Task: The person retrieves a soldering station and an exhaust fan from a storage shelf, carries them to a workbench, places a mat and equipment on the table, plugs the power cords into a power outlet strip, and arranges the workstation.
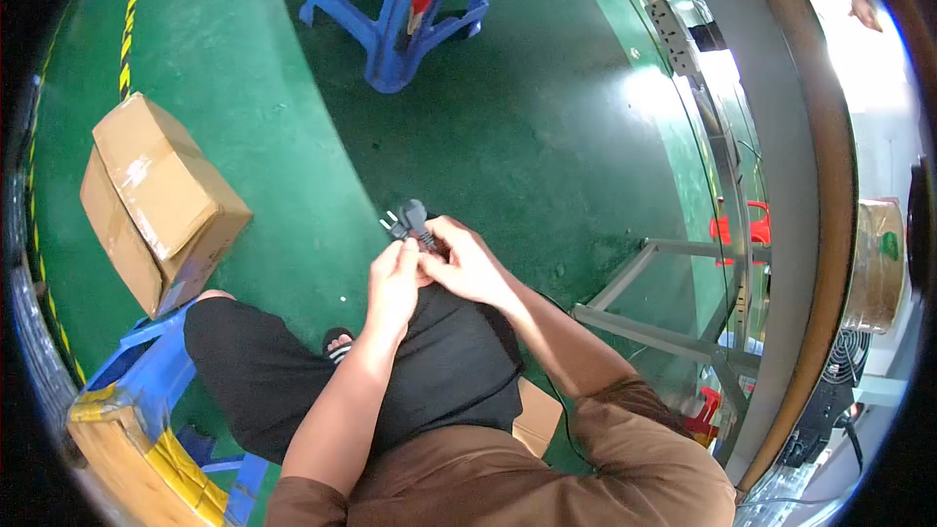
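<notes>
Above my lap, my left hand [392, 285] and my right hand [470, 263] meet around a dark power cord with a plug [415, 218] sticking up past the fingertips. Metal prongs show on a second dark plug head [394, 227] just left of it. Both hands are closed, the fingers pinched near the base of the plugs. The fingers hide most of the cord there. A thin black cable runs beneath my right forearm down beside my leg.
A taped cardboard box [161, 190] rests at the left on a blue stool [166, 371]. Another blue stool [376, 34] stands ahead. At the right are a workbench edge [830, 234], its metal frame [664, 337], a power strip [673, 37] and a tape roll [872, 268].
</notes>
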A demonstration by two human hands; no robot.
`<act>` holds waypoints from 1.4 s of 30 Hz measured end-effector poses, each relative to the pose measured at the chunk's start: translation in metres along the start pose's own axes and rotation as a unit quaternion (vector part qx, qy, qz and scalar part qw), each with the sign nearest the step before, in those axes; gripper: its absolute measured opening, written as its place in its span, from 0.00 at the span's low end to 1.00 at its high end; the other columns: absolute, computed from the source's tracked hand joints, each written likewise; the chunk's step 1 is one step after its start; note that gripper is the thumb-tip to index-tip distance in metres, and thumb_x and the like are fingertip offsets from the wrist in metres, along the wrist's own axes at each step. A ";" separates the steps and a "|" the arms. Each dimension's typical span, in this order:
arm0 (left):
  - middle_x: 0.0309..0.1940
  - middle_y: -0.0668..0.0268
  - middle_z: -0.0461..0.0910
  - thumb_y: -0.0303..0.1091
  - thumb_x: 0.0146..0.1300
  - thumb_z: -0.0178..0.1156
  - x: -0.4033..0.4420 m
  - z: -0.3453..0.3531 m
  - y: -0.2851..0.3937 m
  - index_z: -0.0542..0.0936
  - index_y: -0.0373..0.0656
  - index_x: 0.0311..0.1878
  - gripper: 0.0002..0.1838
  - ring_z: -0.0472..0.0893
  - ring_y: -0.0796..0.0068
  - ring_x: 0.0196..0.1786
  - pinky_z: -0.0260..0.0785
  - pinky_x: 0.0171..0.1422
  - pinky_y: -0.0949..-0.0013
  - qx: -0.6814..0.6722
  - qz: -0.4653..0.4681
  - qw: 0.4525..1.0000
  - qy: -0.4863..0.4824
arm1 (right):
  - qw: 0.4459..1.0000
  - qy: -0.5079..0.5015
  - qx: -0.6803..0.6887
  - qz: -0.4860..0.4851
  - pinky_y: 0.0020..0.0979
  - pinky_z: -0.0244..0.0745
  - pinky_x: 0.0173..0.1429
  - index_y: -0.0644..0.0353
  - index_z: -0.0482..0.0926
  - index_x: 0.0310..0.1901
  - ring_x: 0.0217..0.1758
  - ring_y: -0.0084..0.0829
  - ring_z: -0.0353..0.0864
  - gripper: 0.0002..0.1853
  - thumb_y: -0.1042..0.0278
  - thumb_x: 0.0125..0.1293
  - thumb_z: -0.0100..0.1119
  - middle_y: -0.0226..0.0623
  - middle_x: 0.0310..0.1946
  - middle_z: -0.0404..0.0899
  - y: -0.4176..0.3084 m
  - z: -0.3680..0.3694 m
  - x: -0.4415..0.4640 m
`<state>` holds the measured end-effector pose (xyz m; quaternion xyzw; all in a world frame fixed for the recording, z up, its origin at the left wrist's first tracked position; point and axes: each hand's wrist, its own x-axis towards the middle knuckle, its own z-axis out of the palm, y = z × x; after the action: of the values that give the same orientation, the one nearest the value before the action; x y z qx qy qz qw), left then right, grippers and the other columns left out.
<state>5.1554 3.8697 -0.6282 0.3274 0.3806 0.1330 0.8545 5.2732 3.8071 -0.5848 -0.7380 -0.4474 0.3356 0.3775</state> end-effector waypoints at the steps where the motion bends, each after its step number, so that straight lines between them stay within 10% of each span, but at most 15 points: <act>1: 0.36 0.64 0.79 0.37 0.72 0.43 -0.001 -0.001 0.002 0.74 0.37 0.44 0.14 0.80 0.76 0.34 0.74 0.42 0.73 -0.016 -0.011 1.000 0.005 | 1.000 0.001 0.007 0.015 0.26 0.67 0.31 0.65 0.74 0.42 0.28 0.23 0.70 0.13 0.66 0.59 0.60 0.35 0.30 0.71 -0.003 0.001 -0.001; 8: 0.39 0.58 0.81 0.38 0.72 0.43 -0.015 -0.017 0.017 0.74 0.36 0.46 0.15 0.80 0.74 0.37 0.73 0.43 0.73 0.013 -0.050 0.998 -0.035 | 0.956 0.231 -0.094 0.153 0.28 0.63 0.29 0.58 0.81 0.40 0.26 0.21 0.67 0.19 0.51 0.68 0.48 0.33 0.21 0.72 0.071 -0.082 0.029; 9: 0.39 0.57 0.81 0.38 0.72 0.43 -0.018 -0.020 0.013 0.74 0.36 0.47 0.15 0.80 0.73 0.38 0.73 0.44 0.72 -0.001 -0.052 0.997 -0.050 | 0.948 0.292 -0.123 0.029 0.29 0.61 0.28 0.57 0.81 0.40 0.23 0.20 0.65 0.22 0.47 0.69 0.43 0.29 0.17 0.69 0.103 -0.112 0.038; 10: 0.39 0.57 0.81 0.38 0.72 0.43 -0.020 -0.023 0.009 0.74 0.35 0.47 0.16 0.81 0.72 0.39 0.73 0.45 0.71 -0.015 -0.053 0.996 -0.066 | 0.926 0.305 -0.169 0.145 0.31 0.63 0.30 0.58 0.81 0.39 0.24 0.21 0.68 0.24 0.46 0.70 0.41 0.28 0.16 0.70 0.105 -0.145 0.042; 17: 0.41 0.55 0.80 0.38 0.72 0.45 -0.031 -0.038 -0.001 0.74 0.34 0.47 0.16 0.81 0.70 0.40 0.73 0.46 0.70 -0.071 -0.044 0.994 -0.065 | 0.781 0.361 -0.492 0.130 0.43 0.70 0.38 0.61 0.81 0.31 0.34 0.50 0.77 0.21 0.50 0.66 0.49 0.50 0.26 0.78 0.151 -0.319 0.053; 22: 0.39 0.55 0.81 0.39 0.72 0.45 -0.031 -0.038 0.001 0.74 0.35 0.47 0.16 0.81 0.72 0.38 0.73 0.44 0.72 -0.022 -0.031 0.998 -0.041 | 0.812 0.420 -0.375 0.154 0.37 0.72 0.36 0.62 0.81 0.30 0.29 0.40 0.81 0.18 0.51 0.60 0.57 0.43 0.27 0.81 0.145 -0.379 0.069; 26: 0.37 0.55 0.81 0.39 0.72 0.44 -0.035 -0.041 0.004 0.74 0.35 0.46 0.16 0.80 0.74 0.35 0.74 0.42 0.73 -0.016 -0.026 0.999 -0.021 | 0.867 0.479 0.043 0.129 0.24 0.76 0.23 0.65 0.74 0.26 0.18 0.24 0.73 0.12 0.68 0.54 0.67 0.34 0.20 0.76 0.136 -0.387 0.086; 34: 0.36 0.57 0.81 0.38 0.71 0.45 -0.041 -0.049 0.009 0.75 0.35 0.44 0.15 0.80 0.77 0.34 0.73 0.40 0.77 -0.008 -0.044 0.998 0.031 | 0.835 0.544 -0.010 0.086 0.27 0.79 0.24 0.66 0.76 0.28 0.23 0.28 0.82 0.12 0.70 0.49 0.71 0.40 0.23 0.80 0.174 -0.405 0.118; 37: 0.35 0.57 0.81 0.38 0.71 0.45 -0.042 -0.050 0.013 0.75 0.35 0.44 0.15 0.80 0.77 0.33 0.73 0.39 0.77 -0.001 -0.040 0.998 0.045 | 0.753 0.569 -0.308 0.121 0.25 0.74 0.23 0.63 0.80 0.24 0.17 0.23 0.78 0.16 0.59 0.46 0.74 0.34 0.16 0.79 0.221 -0.438 0.132; 42: 0.33 0.57 0.81 0.38 0.71 0.45 -0.044 -0.053 0.014 0.75 0.35 0.43 0.15 0.80 0.77 0.31 0.73 0.36 0.78 -0.002 -0.049 0.997 0.064 | 0.808 0.577 -0.095 0.066 0.19 0.70 0.24 0.55 0.74 0.15 0.14 0.22 0.75 0.21 0.50 0.45 0.74 0.24 0.12 0.77 0.209 -0.427 0.139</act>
<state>5.0872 3.8836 -0.6204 0.2971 0.4499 0.1126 0.8347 5.7661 3.7586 -0.5762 -0.8557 -0.1272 -0.1728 0.4709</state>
